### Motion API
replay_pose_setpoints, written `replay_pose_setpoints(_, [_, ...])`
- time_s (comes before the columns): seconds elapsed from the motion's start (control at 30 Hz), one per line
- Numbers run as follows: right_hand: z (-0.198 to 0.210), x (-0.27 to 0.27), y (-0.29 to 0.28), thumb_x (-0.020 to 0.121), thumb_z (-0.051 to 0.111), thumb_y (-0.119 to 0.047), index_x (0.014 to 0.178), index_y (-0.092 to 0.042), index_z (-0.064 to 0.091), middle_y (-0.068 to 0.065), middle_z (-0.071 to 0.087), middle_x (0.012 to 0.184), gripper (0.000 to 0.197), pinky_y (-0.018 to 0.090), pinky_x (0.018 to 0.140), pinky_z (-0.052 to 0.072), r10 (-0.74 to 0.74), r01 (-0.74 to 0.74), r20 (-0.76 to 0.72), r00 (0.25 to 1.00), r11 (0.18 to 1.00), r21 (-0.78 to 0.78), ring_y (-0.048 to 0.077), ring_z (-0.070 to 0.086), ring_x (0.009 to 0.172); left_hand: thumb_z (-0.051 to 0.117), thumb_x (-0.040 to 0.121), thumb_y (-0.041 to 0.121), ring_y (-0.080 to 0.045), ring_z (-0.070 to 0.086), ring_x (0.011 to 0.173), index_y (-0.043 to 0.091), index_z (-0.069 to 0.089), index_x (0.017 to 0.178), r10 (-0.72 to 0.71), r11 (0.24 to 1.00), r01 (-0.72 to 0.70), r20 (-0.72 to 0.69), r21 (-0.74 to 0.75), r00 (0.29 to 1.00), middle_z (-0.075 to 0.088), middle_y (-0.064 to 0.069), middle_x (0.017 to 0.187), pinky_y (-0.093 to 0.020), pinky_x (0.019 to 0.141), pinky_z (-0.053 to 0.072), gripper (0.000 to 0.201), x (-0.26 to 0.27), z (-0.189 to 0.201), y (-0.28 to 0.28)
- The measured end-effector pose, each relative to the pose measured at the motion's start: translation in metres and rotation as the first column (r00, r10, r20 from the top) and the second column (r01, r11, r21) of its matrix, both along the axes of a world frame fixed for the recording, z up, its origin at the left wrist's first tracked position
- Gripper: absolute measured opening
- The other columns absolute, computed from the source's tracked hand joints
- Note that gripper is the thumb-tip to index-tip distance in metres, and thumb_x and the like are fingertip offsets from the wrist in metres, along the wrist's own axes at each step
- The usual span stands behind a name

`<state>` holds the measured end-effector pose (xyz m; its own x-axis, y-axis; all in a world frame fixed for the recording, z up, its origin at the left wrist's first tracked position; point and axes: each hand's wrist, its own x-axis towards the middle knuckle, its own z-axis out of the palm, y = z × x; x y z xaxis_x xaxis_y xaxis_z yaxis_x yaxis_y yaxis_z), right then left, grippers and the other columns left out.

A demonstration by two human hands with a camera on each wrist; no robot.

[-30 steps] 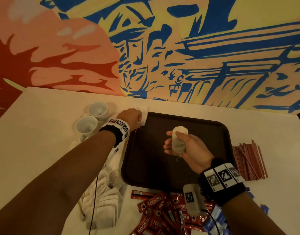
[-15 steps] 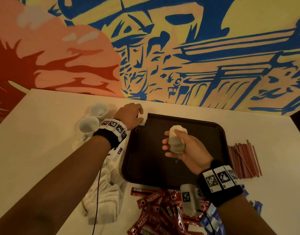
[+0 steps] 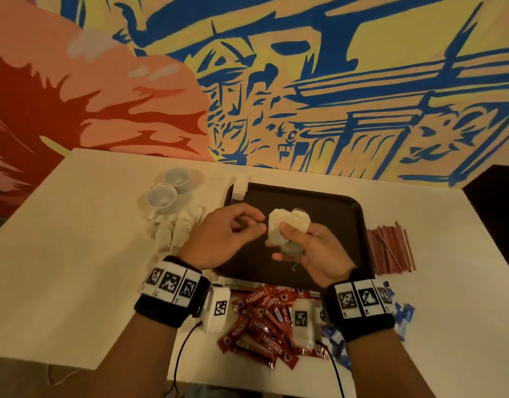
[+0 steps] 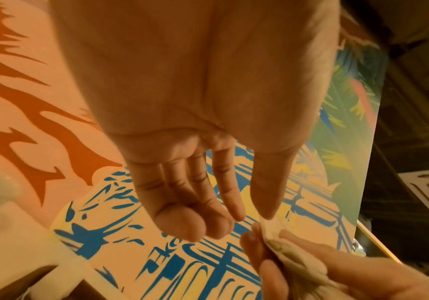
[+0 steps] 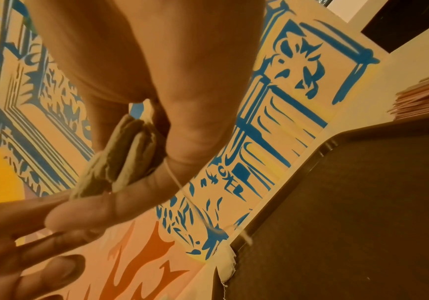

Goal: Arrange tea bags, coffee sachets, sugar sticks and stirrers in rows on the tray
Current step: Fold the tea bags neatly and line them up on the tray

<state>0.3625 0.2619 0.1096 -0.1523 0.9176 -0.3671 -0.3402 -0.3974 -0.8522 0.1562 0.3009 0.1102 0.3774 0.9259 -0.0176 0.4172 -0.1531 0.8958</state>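
My right hand (image 3: 287, 242) grips a small bundle of beige tea bags (image 3: 287, 224) above the middle of the dark brown tray (image 3: 328, 208); a string hangs from them. The left hand (image 3: 259, 225) hovers just left of the bundle with straight thumb and index finger. In the left wrist view the thumb tip (image 4: 268, 213) touches the top corner of the tea bags (image 4: 293, 255). One tea bag (image 3: 239, 188) lies on the tray's far left corner. The right wrist view shows the held tea bags (image 5: 121, 158) edge-on.
Loose tea bags (image 3: 178, 228) lie left of the tray beside two white cups (image 3: 168, 188). Red coffee sachets (image 3: 261, 326) are heaped at the near edge, blue sugar sticks (image 3: 405, 314) to their right. Red stirrers (image 3: 391, 248) lie right of the tray. A painted wall stands behind.
The left hand let go of a tea bag at the tray's far left corner and drew back to the bundle in the right hand. The right hand stayed over the tray.
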Motion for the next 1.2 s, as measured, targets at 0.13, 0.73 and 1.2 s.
replay_pose_setpoints(0.13, [0.000, -0.002, -0.019, 0.092, 0.066, -0.016, 0.113, 0.000, 0.071, 0.015, 0.075, 0.108, 0.026, 0.029, 0.066, 0.061, 0.056, -0.058, 0.044, 0.997, 0.997, 0.042, 0.022, 0.071, 0.095, 0.068, 0.093, 0.033, -0.013, 0.067, 0.077, 0.032, 0.070, 0.107, 0.033, 0.997, -0.019, 0.178, -0.079, 0.983, 0.070, 0.008, 0.088, -0.033, 0.068, 0.057, 0.014, 0.008, 0.006, -0.028])
replay_pose_setpoints(0.73, [0.013, -0.018, -0.041, 0.086, 0.075, -0.034, 0.091, -0.007, 0.067, 0.005, 0.054, 0.066, 0.029, 0.026, 0.046, 0.038, 0.013, -0.116, 0.393, 0.919, 0.964, 0.239, 0.012, 0.046, 0.052, 0.069, 0.094, 0.019, -0.011, 0.069, 0.074, 0.008, 0.075, 0.104, 0.074, 0.997, -0.072, 0.272, -0.019, 0.959, 0.076, -0.003, 0.087, -0.027, 0.065, 0.056, 0.016, 0.001, 0.027, -0.034])
replay_pose_setpoints(1.2, [0.015, -0.024, -0.031, 0.090, 0.065, -0.047, 0.092, -0.012, 0.070, 0.006, 0.061, 0.069, 0.035, 0.023, 0.049, 0.043, 0.021, -0.184, 0.558, 0.829, 0.954, 0.238, 0.012, 0.051, 0.053, 0.070, 0.093, 0.014, -0.021, 0.069, 0.075, 0.008, 0.072, 0.109, -0.006, 0.998, 0.021, 0.234, -0.065, 0.972, 0.073, -0.014, 0.089, -0.027, 0.068, 0.059, 0.018, -0.020, 0.023, -0.026])
